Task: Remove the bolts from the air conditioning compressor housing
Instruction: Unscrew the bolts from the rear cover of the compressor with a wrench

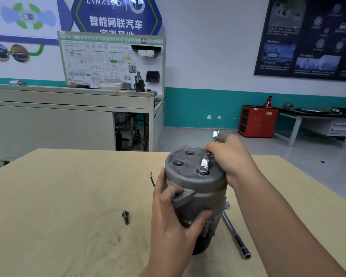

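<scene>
Counter of pale wood (68, 186) fills the lower part of the view. Well behind it in the workshop stand a grey training stand with a wiring-diagram board (112, 62) and a red cabinet (258, 120).

Near the counter's middle, the grey cast air conditioning compressor housing (200, 198) stands on end. Its round top face is turned up and its dark lower end rests on the wood.

The left hand (174, 208) grips the housing's near left side. Its fingers (173, 191) are curled over a mounting lug, and the thumb lies across the front of the body. The right hand (232, 156) is at the top right rim, its fingers clamped round the shank of a ring wrench (205, 161).

A long ratchet handle (236, 236) lies on the counter just right of the housing, with its upper end partly hidden behind the body.

The wrench's ring end sits over a bolt head (203, 170) at the near right of the top face, and its other end sticks up beyond the hand. Two recessed bolt holes (178, 162) show on the left of that face.

A loose flanged bolt (125, 216) lies on the counter left of the left hand, apart from it. A thin long bolt (152, 179) lies farther back, just beside that hand's fingertips.
</scene>
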### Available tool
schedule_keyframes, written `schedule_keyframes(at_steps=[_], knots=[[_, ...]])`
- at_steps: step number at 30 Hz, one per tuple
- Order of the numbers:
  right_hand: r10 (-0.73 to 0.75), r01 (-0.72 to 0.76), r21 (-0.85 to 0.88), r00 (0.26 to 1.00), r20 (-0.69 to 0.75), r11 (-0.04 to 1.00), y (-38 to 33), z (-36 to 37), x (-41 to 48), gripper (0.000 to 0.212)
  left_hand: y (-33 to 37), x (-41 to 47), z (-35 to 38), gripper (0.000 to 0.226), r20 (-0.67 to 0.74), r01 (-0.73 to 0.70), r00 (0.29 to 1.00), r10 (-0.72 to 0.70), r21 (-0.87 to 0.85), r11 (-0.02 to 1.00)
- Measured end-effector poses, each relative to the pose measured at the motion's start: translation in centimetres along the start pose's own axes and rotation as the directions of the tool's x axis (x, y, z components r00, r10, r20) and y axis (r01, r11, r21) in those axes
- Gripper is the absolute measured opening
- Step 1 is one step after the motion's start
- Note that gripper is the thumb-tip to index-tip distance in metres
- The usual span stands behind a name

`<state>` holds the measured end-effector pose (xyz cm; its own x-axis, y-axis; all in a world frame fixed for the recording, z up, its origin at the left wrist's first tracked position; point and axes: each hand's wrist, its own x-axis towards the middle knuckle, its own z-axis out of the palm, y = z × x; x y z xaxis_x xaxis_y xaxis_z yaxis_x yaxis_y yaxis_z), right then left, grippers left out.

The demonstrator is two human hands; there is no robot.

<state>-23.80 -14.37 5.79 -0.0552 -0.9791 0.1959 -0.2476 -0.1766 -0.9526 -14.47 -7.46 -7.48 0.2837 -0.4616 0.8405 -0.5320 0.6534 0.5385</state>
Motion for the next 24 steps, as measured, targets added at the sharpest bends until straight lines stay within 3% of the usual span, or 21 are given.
schedule_keyframes(at_steps=[4,8,14,17,20,24], knots=[[-0.077,0.095,-0.260,0.994,0.078,0.961,-1.1,0.3,0.0,0.017,0.2,0.1,0.5,0.058,0.022,-0.012,1.000,0.012,0.027,1.000],[-0.166,0.221,-0.330,0.968,0.189,0.918,-2.0,0.8,-1.1,0.006,0.2,0.1,0.6,0.061,-0.016,0.001,1.000,0.001,0.090,0.996],[-0.327,0.437,-0.390,0.890,0.316,0.811,-2.9,1.8,-4.9,0.013,0.9,0.5,0.3,0.064,-0.016,0.009,1.000,-0.007,0.107,0.994],[-0.517,0.582,-0.307,0.812,0.271,0.753,-1.5,1.5,-6.5,0.016,0.8,0.9,0.2,0.062,0.003,0.060,0.998,-0.060,0.083,0.995],[-0.709,0.709,-0.217,0.699,0.094,0.671,1.0,1.1,-7.2,0.007,0.8,0.8,0.1,0.061,0.010,0.057,0.998,-0.058,0.092,0.994],[-0.868,0.838,-0.226,0.480,-0.128,0.496,4.0,0.6,-7.4,0.010,1.0,0.4,0.2,0.069,-0.011,0.100,0.995,-0.099,0.074,0.992]])
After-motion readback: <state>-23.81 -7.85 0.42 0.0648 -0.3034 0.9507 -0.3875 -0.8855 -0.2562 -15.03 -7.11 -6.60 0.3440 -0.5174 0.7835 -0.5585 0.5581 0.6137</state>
